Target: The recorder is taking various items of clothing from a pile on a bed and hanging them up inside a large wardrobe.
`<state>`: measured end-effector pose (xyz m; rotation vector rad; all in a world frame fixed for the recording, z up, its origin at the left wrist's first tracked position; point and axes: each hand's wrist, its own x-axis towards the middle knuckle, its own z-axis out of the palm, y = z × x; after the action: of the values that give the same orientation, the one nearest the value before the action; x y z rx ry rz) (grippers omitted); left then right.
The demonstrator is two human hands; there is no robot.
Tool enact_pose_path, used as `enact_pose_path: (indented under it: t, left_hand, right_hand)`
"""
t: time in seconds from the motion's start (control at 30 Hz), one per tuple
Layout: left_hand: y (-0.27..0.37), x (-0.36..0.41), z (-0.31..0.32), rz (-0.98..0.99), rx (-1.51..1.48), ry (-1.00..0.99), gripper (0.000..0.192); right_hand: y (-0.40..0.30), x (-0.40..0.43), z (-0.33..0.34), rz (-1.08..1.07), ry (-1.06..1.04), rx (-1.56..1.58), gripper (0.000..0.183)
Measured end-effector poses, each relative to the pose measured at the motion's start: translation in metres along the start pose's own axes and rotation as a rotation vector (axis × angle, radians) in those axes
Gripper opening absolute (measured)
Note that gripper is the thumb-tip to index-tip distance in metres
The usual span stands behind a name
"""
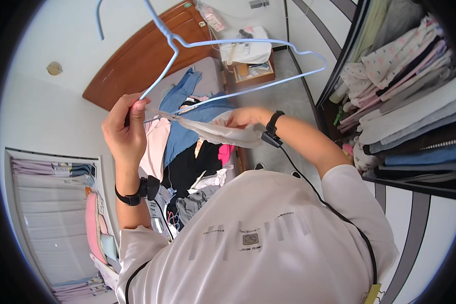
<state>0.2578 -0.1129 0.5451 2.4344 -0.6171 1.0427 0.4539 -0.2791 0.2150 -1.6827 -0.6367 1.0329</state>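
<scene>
My left hand (125, 127) pinches one end of a light blue clothes hanger (231, 42), whose hook points up and to the left. A narrow strap or edge of a thin white garment (224, 133) runs from those same fingertips. The garment stretches across to my right hand (249, 117), whose curled fingers grip its cloth near a patch of reddish print; the fingertips are partly hidden by the fabric. The hanger's free shoulder extends to the right above my right hand. Its lower bar passes behind the garment.
Below lies a bed with a wooden headboard (144, 49), a denim garment (182, 95), black clothing (193, 163) and a pink ribbed garment (155, 144). A nightstand (254, 74) has an open drawer. An open wardrobe (414, 182) full of clothes stands right; a curtained window (57, 220) is left.
</scene>
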Motion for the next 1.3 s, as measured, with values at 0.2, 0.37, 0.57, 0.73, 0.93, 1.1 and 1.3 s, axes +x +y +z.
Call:
enact_pose_path:
  t: [0.2,0.37,0.57,0.73,0.93,1.1,1.3]
  left_hand:
    - [-0.019,-0.023,-0.010,-0.086,-0.048,-0.009,0.024]
    - [-0.040,-0.028,-0.004,-0.149,-0.134,0.066,0.023]
    - [-0.063,-0.025,0.005,-0.142,-0.211,0.078,0.022]
    - [-0.071,-0.020,0.016,-0.069,-0.201,-0.021,0.023]
    - [-0.082,-0.008,0.032,-0.013,-0.161,-0.123,0.022]
    - [-0.094,-0.007,0.046,0.001,-0.198,-0.204,0.015]
    - [-0.105,-0.004,0.052,0.041,-0.224,-0.172,0.013]
  right_hand:
    - [0.027,0.009,0.039,0.171,-0.211,0.386,0.030]
    - [0.006,-0.049,0.031,0.271,-0.389,0.443,0.040]
    - [-0.018,-0.145,-0.001,0.088,-0.630,-0.368,0.033]
    - [0.006,-0.211,-0.011,0.252,-0.313,-0.727,0.035]
    - [0.027,-0.257,-0.017,0.202,0.599,-1.230,0.023]
    - [-0.024,-0.276,-0.017,-0.371,1.464,-1.097,0.010]
    - [-0.063,-0.272,-0.013,-0.477,1.436,-0.221,0.024]
